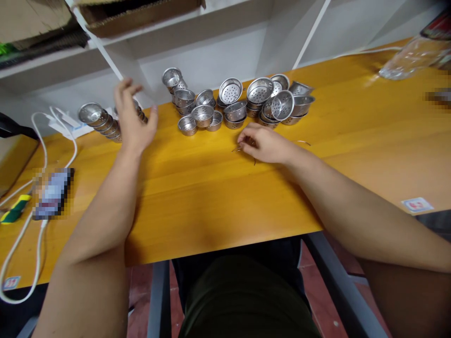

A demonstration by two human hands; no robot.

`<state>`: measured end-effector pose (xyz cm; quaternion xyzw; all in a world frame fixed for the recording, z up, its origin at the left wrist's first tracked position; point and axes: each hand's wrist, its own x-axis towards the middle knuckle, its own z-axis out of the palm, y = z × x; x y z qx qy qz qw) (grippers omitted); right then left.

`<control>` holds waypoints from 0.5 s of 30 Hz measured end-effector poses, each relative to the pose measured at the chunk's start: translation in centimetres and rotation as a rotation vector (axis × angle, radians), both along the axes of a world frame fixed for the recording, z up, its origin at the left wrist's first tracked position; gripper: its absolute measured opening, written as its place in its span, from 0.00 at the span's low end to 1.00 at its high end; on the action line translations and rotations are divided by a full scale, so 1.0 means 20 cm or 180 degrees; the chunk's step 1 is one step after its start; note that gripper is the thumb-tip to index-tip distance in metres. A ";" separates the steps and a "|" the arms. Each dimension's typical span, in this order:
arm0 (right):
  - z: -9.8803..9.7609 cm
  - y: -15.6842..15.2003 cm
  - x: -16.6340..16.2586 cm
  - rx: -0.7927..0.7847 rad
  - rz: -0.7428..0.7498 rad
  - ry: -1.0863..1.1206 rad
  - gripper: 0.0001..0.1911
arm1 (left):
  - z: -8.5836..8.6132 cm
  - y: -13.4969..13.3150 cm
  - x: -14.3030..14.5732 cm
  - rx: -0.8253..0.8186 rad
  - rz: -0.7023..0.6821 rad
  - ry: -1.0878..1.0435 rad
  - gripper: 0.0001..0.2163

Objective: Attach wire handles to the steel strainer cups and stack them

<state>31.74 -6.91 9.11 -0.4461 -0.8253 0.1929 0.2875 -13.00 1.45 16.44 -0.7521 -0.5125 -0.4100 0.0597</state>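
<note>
Left hand [136,119], bare: raised at the left of the wooden yellow-brown desk [197,202], fingers spread wide, thumb well apart, blurred. It had hold of nothing visible. Behind it stood a partly hidden stack of small silver perforated metal cups [141,111]; whether the hand touched this could not be told.

Right hand [264,143], bare: low over the desk, in front of the central cups, fingers curled inward and tips drawn near the thumb. Thin copper-coloured wire [303,142] showed on either side of the hand; whether the fingers gripped it could not be told.

Round silver perforated metal cups, central group [202,115]: between the hands and toward the right, along the back of the desk, many nested or piled, some tilted.

Leaning stack of silver metal cups [92,115]: just left of the left hand, nested, tilted.

Also on the desk: a pixelated dark-edged phone [54,192] at left, joined to a white cable [42,234]; a green-and-yellow object [16,210] beside it; a clear plastic bottle [405,61], far right.

Above: brown cardboard box [148,16], on a white shelf [225,11].
</note>
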 end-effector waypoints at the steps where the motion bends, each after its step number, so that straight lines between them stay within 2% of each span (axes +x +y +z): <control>1: 0.00 0.00 0.00 0.0000 0.0003 0.0020 0.04 | -0.03 -0.02 0.05 -0.0203 -0.0173 0.0053 0.28; 4: 0.01 -0.01 -0.01 0.0019 -0.0022 0.0107 0.03 | -0.15 -0.05 0.19 -0.0934 -0.0585 0.0161 0.27; 6: 0.02 -0.02 -0.02 0.0047 -0.0026 0.0156 0.03 | -0.24 -0.04 0.23 -0.1150 -0.0711 0.0237 0.29; 8: 0.01 -0.02 -0.03 0.0081 -0.0010 0.0180 0.03 | -0.31 -0.03 0.23 -0.1284 -0.0682 0.0322 0.24; 11: 0.00 -0.02 -0.03 0.0089 0.0011 0.0240 0.03 | -0.34 -0.01 0.21 -0.1353 -0.0592 0.0372 0.14; 15: 0.00 -0.02 -0.04 0.0050 0.0007 0.0226 0.04 | -0.32 -0.03 0.20 -0.1257 -0.0586 0.0260 0.17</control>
